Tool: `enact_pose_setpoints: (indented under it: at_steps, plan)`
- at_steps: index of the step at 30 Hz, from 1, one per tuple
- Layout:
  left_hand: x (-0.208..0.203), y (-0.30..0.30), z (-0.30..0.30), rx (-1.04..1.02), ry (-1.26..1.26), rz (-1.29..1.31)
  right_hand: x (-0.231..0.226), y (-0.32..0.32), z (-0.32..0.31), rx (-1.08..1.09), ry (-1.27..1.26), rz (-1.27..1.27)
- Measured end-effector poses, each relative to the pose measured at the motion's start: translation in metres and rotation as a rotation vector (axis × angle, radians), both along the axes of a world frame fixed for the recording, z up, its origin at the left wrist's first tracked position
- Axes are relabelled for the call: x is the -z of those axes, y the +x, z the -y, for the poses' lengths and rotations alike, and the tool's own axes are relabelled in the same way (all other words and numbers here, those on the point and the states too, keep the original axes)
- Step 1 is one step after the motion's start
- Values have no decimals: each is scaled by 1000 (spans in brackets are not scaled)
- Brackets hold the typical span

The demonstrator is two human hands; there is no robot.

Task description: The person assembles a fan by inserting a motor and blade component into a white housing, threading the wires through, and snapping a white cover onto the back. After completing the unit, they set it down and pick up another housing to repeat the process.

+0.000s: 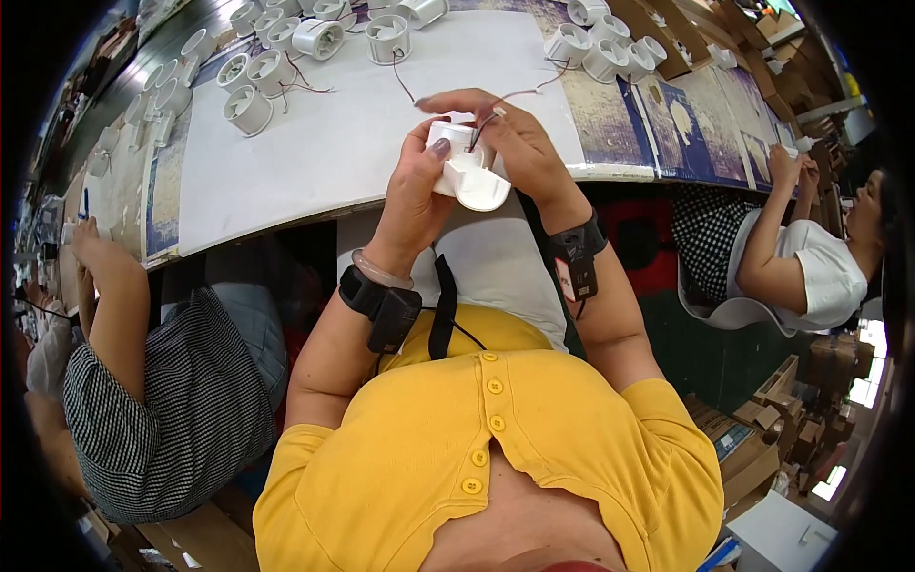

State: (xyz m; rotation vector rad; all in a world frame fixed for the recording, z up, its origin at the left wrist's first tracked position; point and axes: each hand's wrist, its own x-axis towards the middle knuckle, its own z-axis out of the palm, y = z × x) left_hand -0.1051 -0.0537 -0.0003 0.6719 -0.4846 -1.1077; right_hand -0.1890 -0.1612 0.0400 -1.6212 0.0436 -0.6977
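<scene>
My left hand (419, 174) is closed around a white plastic housing (470, 172) with a rounded, flared lower end, held up just past the table's front edge. Thin dark and red wires (474, 141) come out of the housing's opening. My right hand (529, 153) is at the housing's right side, its thumb and fingers pinching those wires near a small white connector (498, 112). Its index finger reaches across the top. Part of the housing is hidden behind my fingers.
White cylindrical fan units (388, 40) with trailing wires stand along the far side of the white-covered table (286, 172). More units (605, 59) are at the far right. One co-worker (172, 400) sits on my left, another (801, 248) on my right. Cardboard boxes (762, 448) are stacked at lower right.
</scene>
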Motion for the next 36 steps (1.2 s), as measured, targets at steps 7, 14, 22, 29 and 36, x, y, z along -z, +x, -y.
enact_pose_setpoints:
  at_steps: [7,14,22,29,36]
  plan:
    - [11,11,-5,144,89,-23,4,3,-3,-92,192,-115]
    - [15,15,-3,214,135,32,1,5,-8,-11,247,-288]
    - [13,9,-5,144,79,15,2,1,-10,14,258,-304]
    - [13,8,-4,137,87,42,5,0,-9,22,255,-289]
    - [13,12,-4,155,94,28,0,1,-9,-8,348,-339]
